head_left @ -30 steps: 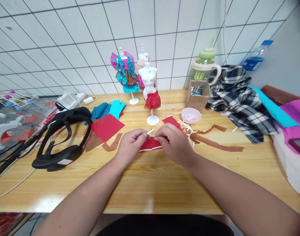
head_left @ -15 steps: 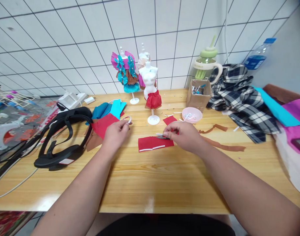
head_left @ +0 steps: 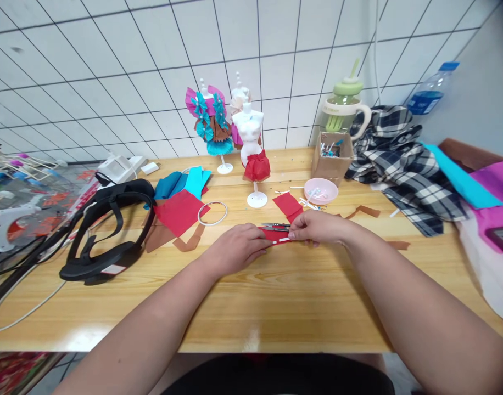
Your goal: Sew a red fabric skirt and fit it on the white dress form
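A small red piece of crepe paper (head_left: 272, 235) lies in front of me, with short white tape strips (head_left: 283, 239) along its near edge. My left hand (head_left: 237, 248) covers its left end, fingers closed together on it. At the right end, my right hand (head_left: 315, 227) pinches the paper by the tape. Thread snips (head_left: 276, 226) rest across the paper's far side, their right end against my right fingers. A thin white tape roll (head_left: 212, 214) lies beyond my left hand. Behind stands a white mini dress form (head_left: 250, 129) wearing a red skirt (head_left: 257, 166).
To the left are a black headset (head_left: 111, 236), red sheet (head_left: 181, 213) and glue gun (head_left: 8, 216). A pink bowl (head_left: 322, 191), cardboard box (head_left: 331, 159), cup (head_left: 344, 104) and plaid cloth (head_left: 412, 175) are right. A decorated dress form (head_left: 212, 123) stands by the tiled wall.
My left hand has let go of the tape roll, now on the table, and moved right onto the red paper. My right hand has shifted slightly to the paper's right end.
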A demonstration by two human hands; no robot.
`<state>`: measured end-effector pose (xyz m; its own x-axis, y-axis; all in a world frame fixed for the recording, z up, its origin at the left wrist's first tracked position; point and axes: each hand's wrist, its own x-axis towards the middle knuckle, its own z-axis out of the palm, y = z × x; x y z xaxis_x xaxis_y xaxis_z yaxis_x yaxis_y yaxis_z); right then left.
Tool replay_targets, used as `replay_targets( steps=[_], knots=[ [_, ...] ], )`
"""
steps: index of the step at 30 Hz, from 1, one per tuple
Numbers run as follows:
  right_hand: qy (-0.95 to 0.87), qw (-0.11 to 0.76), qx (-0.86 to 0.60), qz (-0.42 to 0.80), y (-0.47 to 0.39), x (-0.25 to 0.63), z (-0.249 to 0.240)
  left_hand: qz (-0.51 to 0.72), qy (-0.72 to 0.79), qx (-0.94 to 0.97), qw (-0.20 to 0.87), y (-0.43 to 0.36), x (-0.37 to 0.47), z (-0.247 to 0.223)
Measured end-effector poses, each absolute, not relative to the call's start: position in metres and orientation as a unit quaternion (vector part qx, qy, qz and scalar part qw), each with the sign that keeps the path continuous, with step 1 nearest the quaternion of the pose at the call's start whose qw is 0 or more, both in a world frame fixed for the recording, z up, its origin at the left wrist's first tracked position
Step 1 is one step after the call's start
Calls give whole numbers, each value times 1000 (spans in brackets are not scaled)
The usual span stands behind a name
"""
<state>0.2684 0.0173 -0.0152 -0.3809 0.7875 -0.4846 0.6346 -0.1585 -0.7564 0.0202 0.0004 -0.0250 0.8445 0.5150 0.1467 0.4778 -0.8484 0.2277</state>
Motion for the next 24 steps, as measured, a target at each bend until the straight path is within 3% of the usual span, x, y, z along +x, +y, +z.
replay_targets(
  steps=[8,24],
  knots=[
    [-739,14,-583,337,15,257,-12,73,267,957,89,-2,25,-26],
    [-737,-57,-624,253,6,244,-4,63,265,959,82,0,24,-33]
  ],
)
